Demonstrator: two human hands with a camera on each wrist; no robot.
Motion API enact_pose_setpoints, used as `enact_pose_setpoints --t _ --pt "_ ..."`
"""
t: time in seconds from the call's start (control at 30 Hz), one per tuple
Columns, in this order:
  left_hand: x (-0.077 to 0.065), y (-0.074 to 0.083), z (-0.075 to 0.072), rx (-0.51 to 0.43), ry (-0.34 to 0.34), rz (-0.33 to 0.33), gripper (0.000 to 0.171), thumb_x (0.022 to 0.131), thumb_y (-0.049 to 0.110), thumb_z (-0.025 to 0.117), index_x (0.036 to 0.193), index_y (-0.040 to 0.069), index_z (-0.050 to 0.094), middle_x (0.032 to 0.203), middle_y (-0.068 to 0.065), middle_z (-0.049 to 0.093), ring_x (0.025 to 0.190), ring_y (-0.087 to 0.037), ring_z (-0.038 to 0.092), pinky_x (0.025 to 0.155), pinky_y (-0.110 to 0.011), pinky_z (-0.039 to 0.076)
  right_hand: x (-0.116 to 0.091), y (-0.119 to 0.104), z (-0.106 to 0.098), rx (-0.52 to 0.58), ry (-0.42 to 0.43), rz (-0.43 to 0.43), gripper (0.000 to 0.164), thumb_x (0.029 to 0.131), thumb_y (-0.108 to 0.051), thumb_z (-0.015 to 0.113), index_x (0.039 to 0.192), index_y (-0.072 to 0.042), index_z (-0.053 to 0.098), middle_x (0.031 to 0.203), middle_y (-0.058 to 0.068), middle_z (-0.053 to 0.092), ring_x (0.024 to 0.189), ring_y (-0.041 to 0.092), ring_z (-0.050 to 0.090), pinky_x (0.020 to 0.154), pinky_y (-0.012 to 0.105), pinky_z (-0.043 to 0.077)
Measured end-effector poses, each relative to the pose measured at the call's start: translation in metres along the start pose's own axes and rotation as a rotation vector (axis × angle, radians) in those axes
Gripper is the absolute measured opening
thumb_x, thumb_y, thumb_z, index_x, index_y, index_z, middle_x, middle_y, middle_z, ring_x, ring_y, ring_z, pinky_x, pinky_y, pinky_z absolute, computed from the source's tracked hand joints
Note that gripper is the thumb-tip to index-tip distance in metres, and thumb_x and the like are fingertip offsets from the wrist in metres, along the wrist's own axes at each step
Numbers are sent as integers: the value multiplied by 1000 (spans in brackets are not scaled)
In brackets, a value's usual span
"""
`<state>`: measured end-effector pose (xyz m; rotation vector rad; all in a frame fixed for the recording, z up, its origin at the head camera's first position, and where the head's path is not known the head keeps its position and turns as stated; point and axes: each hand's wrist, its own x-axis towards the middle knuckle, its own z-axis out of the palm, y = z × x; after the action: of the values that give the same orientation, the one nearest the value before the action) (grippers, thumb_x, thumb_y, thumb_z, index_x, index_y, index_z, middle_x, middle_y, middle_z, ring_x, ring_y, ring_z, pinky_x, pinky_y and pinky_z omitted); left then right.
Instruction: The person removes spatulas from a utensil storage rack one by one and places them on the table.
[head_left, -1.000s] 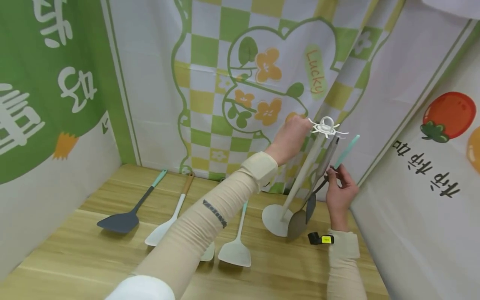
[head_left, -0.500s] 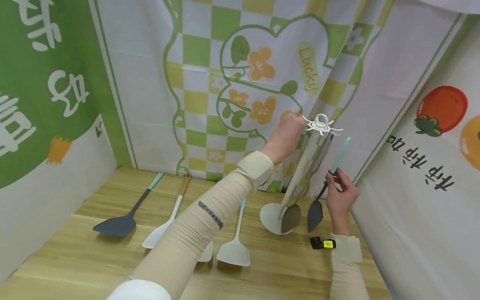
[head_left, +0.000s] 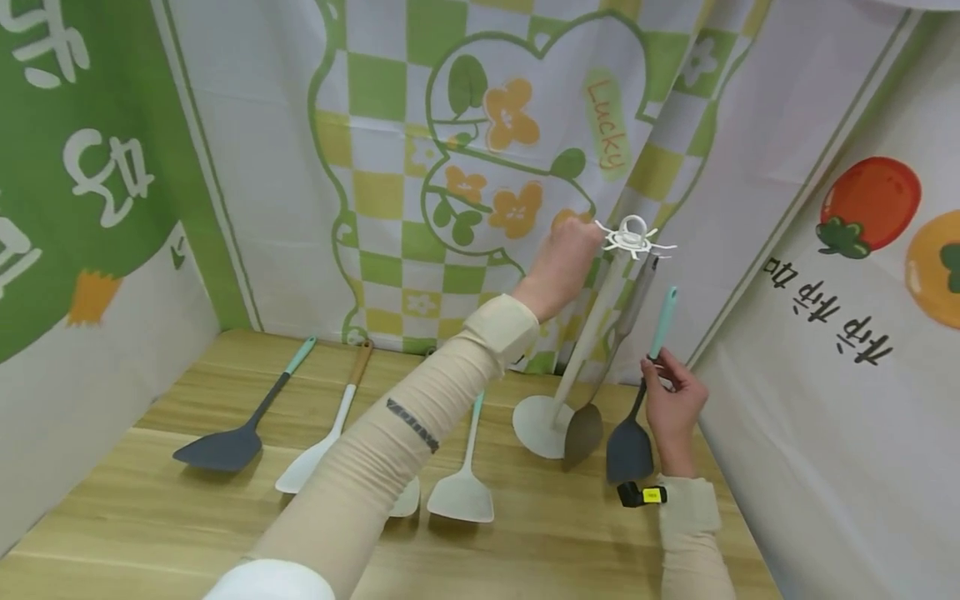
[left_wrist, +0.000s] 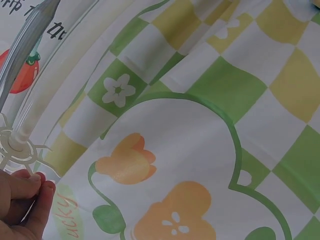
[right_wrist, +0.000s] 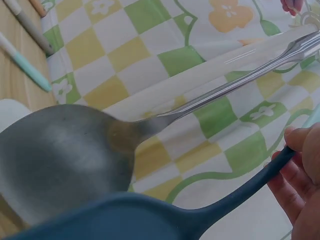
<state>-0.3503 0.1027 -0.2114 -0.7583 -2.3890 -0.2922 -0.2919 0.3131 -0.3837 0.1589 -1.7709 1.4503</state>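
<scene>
My right hand [head_left: 677, 408] pinches a dark blue-grey spatula [head_left: 630, 450] near where its mint handle meets the dark shaft. The spatula is upright, blade down, just right of the utensil stand. In the right wrist view, fingers [right_wrist: 287, 192] close round the spatula's neck [right_wrist: 235, 197]. My left hand [head_left: 564, 258] is at the top of the white utensil stand [head_left: 592, 333], pinching the end of one hook arm on its hook ring [left_wrist: 20, 150]. From the ring hangs a steel utensil [right_wrist: 75, 155] with a broad rounded head, between the pole and the spatula.
On the wooden table [head_left: 547, 533] at left lie a dark spatula [head_left: 221, 448], a white spatula with wooden handle [head_left: 311, 462] and a white spatula with mint handle [head_left: 461, 496]. My left sleeve partly hides another pale blade [head_left: 407, 500]. A patterned curtain [head_left: 390, 150] hangs behind.
My right hand has drawn the dark spatula away from the hanging steel utensil, lowered it slightly and turned its blade broadside. The left hand keeps its place at the stand's top.
</scene>
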Motion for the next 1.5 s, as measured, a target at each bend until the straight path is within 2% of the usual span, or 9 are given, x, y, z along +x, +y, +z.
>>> enact_pose_setpoints --t 0.13,0.3,0.37,0.53,0.67,0.87,1.13,1.37,1.5 --pt "2 -3 -2 3 18 3 28 92 -12 57 106 5 74 102 -9 74 92 -22 69 82 -29 59 -2 3 0 -40 -3 17 27 89 6 72 116 10 72 101 37 70 74 1 68 62 9 54" --pt "6 -4 -5 12 21 -4 26 94 -11 56 105 4 74 102 -10 75 93 -22 69 82 -29 59 -1 5 -1 -69 5 52 26 89 5 73 115 10 73 97 22 76 74 0 67 61 9 54" --pt "7 -4 -5 19 20 -8 25 96 -10 56 105 4 74 102 -10 74 94 -22 69 82 -29 59 -2 6 -2 -76 7 61 27 89 5 73 115 10 72 97 20 76 73 0 67 61 8 54" --pt "5 -3 -3 43 28 -11 23 99 -7 55 105 3 75 101 -10 74 93 -22 69 80 -29 59 -7 9 -4 -99 -8 74 27 89 7 72 116 13 71 103 37 69 73 1 66 64 9 53" --pt "3 -3 1 22 12 -14 24 100 -6 54 107 4 74 103 -10 74 93 -22 69 80 -28 59 -12 12 -6 -131 -29 96 27 89 7 73 114 15 70 101 38 69 72 3 65 66 9 52" --pt "0 -3 3 -25 7 -10 23 100 -7 54 107 3 74 102 -11 74 93 -23 68 78 -28 59 -18 19 -7 -164 -52 106 27 87 9 72 113 18 69 100 39 68 68 0 63 60 7 50" --pt "0 -3 4 -7 -8 -4 25 98 -9 54 108 4 73 104 -10 74 96 -23 68 84 -29 58 -23 39 -9 -191 -118 74 25 86 11 72 110 19 69 98 37 69 69 4 64 62 8 52" --pt "1 -2 4 -9 -22 10 26 98 -9 53 110 4 73 105 -9 73 96 -21 67 85 -28 57 -28 77 -12 -233 -128 157 27 91 2 73 117 10 71 104 33 70 71 -3 58 58 6 48" --pt "1 -1 4 -26 -23 4 26 99 -8 53 110 4 73 105 -9 73 95 -20 66 83 -27 57 -30 91 -14 -256 -139 172 30 91 -1 74 120 6 72 104 31 71 71 -8 57 59 5 48"
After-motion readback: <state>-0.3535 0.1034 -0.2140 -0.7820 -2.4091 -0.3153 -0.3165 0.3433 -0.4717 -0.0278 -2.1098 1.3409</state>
